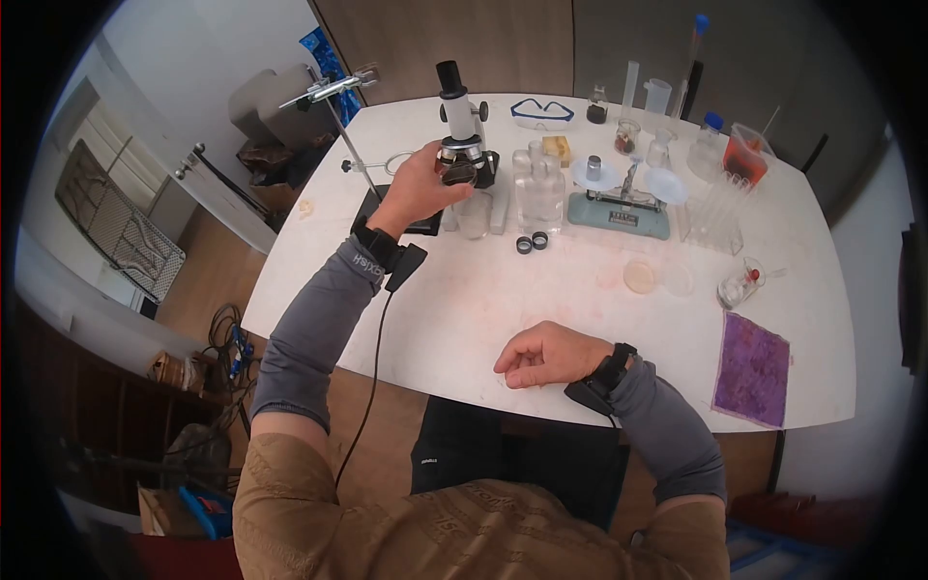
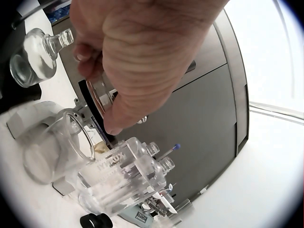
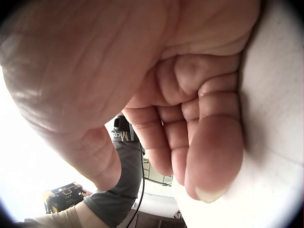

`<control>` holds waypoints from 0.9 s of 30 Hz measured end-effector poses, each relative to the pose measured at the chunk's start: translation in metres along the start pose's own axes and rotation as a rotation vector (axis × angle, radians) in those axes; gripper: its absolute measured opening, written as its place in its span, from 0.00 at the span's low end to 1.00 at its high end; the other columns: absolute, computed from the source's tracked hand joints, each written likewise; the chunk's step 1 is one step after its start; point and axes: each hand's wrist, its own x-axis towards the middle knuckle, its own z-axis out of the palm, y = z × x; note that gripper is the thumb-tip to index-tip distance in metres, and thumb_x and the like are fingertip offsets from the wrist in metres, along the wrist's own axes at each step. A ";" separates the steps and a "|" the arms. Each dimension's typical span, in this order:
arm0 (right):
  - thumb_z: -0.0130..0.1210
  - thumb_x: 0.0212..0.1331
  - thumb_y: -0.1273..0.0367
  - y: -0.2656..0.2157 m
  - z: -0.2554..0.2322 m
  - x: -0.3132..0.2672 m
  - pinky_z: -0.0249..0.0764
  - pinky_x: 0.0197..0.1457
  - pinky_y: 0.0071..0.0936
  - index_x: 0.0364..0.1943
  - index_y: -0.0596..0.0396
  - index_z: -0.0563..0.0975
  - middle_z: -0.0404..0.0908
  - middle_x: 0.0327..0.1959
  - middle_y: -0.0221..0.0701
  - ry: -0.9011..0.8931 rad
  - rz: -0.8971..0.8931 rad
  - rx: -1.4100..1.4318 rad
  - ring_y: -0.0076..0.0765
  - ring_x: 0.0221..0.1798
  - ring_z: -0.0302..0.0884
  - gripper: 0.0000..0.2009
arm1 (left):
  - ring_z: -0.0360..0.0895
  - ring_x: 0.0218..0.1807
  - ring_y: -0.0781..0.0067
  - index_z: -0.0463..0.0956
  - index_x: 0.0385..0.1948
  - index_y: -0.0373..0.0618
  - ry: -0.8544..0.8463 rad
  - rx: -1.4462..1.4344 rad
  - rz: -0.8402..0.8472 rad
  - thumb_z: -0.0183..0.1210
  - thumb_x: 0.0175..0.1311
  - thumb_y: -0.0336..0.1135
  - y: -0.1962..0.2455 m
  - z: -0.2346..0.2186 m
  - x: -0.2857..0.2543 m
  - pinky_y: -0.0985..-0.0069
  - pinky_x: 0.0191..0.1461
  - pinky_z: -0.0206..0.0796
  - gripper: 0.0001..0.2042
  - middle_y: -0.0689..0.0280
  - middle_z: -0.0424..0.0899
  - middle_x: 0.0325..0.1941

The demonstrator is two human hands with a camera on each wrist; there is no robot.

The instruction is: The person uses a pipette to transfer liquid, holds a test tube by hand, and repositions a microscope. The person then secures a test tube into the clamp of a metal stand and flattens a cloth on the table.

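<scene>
My left hand (image 1: 421, 191) is raised in front of the black-and-white microscope (image 1: 462, 121), at stage height. Between its thumb and fingers it pinches a round, shallow glass dish (image 1: 458, 174), seen edge-on in the left wrist view and partly hidden by the hand. Below stands a clear glass beaker (image 2: 47, 152), with clear bottles (image 2: 128, 173) beside it. My right hand (image 1: 553, 354) rests on the white table near its front edge, fingers loosely curled and nothing in them; the right wrist view shows the bare palm (image 3: 190, 71).
A metal stand (image 1: 353, 145) with a clamp rises left of the microscope. Two black caps (image 1: 524, 246) lie before the bottles. Rightward are a balance scale (image 1: 619, 215), test tubes (image 1: 720, 208), flat round dishes (image 1: 639, 276) and a purple cloth (image 1: 752, 370). Safety goggles (image 1: 541, 114) lie behind.
</scene>
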 end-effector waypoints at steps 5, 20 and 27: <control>0.69 0.69 0.59 -0.004 0.000 0.000 0.81 0.44 0.23 0.52 0.63 0.85 0.90 0.38 0.32 0.002 0.008 -0.023 0.22 0.38 0.85 0.19 | 0.86 0.46 0.55 0.61 0.75 0.29 0.038 -0.017 0.013 0.79 0.49 0.47 0.000 0.007 0.001 0.67 0.53 0.78 0.52 0.50 0.87 0.47; 0.69 0.69 0.60 -0.005 0.000 0.000 0.81 0.46 0.23 0.52 0.63 0.85 0.91 0.39 0.33 -0.005 0.022 -0.024 0.22 0.39 0.85 0.19 | 0.87 0.49 0.55 0.56 0.78 0.29 0.038 -0.045 -0.031 0.80 0.50 0.45 0.007 0.008 -0.002 0.69 0.55 0.78 0.55 0.46 0.86 0.56; 0.69 0.69 0.60 -0.005 0.001 -0.001 0.81 0.45 0.23 0.53 0.63 0.85 0.91 0.39 0.32 0.002 0.021 0.010 0.21 0.39 0.85 0.19 | 0.82 0.43 0.64 0.60 0.77 0.31 0.285 -0.081 -0.031 0.80 0.54 0.49 0.004 0.007 -0.023 0.68 0.50 0.78 0.52 0.53 0.85 0.53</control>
